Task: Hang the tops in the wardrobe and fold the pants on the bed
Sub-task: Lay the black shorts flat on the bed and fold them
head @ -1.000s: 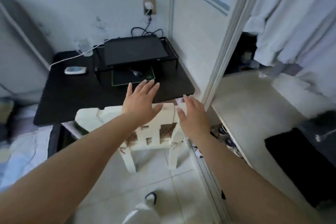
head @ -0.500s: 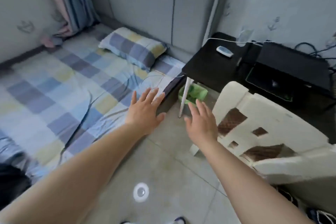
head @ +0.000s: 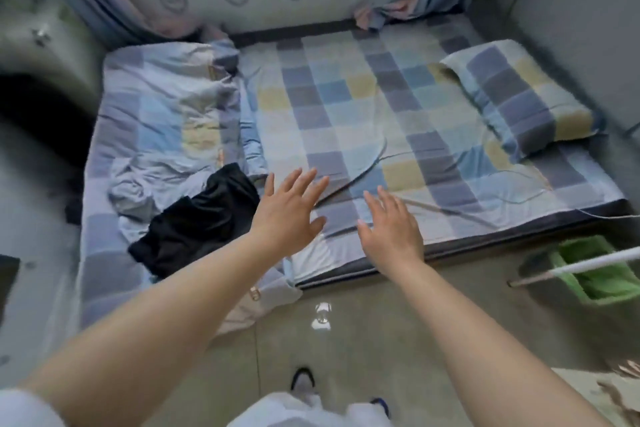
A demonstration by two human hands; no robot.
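Left hand (head: pixel 289 208) and right hand (head: pixel 389 225) hover with fingers spread, holding nothing, above the bed (head: pixel 346 107). Black garment (head: pixel 201 222) lies crumpled there. No legible writing.

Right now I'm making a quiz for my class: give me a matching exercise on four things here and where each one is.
Things:
1. black garment
2. pillow
3. green bin
4. crumpled quilt

Places:
a. on the floor, right of the bed
b. far left part of the bed
c. right end of the bed
d. near left part of the bed, beside the left hand

Pairs: 1-d, 2-c, 3-a, 4-b
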